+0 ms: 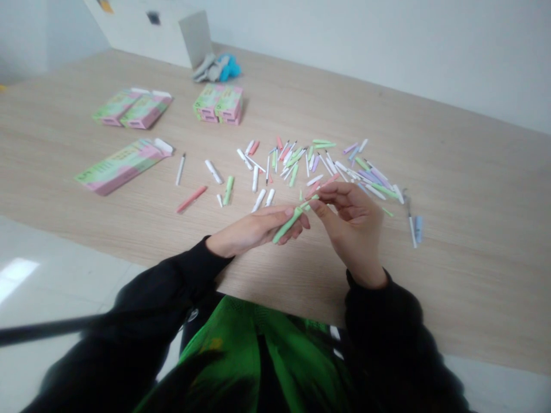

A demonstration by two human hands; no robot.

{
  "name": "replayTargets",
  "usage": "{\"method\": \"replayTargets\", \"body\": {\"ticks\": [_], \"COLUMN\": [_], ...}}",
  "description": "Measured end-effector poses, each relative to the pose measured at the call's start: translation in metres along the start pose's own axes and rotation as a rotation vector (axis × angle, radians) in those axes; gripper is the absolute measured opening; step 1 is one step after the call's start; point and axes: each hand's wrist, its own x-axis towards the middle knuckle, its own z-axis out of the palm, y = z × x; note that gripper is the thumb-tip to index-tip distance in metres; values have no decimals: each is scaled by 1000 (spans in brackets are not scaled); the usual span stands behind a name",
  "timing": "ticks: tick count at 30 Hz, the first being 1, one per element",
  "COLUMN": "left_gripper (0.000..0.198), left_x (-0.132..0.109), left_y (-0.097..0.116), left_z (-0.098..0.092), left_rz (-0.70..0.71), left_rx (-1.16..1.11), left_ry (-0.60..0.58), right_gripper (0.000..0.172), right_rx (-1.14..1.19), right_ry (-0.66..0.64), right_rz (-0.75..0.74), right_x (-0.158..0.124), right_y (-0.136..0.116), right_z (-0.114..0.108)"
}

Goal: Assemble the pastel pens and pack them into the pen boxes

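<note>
My left hand [256, 228] is closed around a light green pen barrel [284, 228], which slants up to the right. At its upper end my right hand [355, 226] pinches a thin green pen part [310, 201] between thumb and fingers. Whether the two parts are joined cannot be made out. Just beyond my hands lies a loose spread of pen pieces, among them green caps or barrels [294, 174], white refills [267, 170] and purple pieces [379, 174]. Left of my hands are a coral pen barrel [191, 199], a white cap [214, 171] and a green cap [229, 190].
A long pink-and-green box [124, 166] lies on the left of the wooden table [473, 229]. Behind it are two similar boxes [146, 110] and a small stack of cartons [218, 104]. Grey and blue cloths [217, 67] lie beside a white box [150, 28].
</note>
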Motion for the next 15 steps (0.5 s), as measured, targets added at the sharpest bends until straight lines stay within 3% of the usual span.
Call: {"method": "replayTargets", "body": {"ticks": [5,12,15], "left_gripper": [38,33,33], "left_x": [-1,-2,-2], "left_y": [0,-1,1], "left_z": [-1,-1,0], "left_rz": [22,-9,3], "left_rx": [82,39,58], "left_ry": [4,38,33], "right_gripper": [10,8,6], "right_rx": [-23,-106,-113], "right_ry": [26,-103,-155], "right_rz": [-45,-20,-75], "right_x": [3,-4,-3], "right_y": [-3,0,-3], "right_z": [-3,1,0]}}
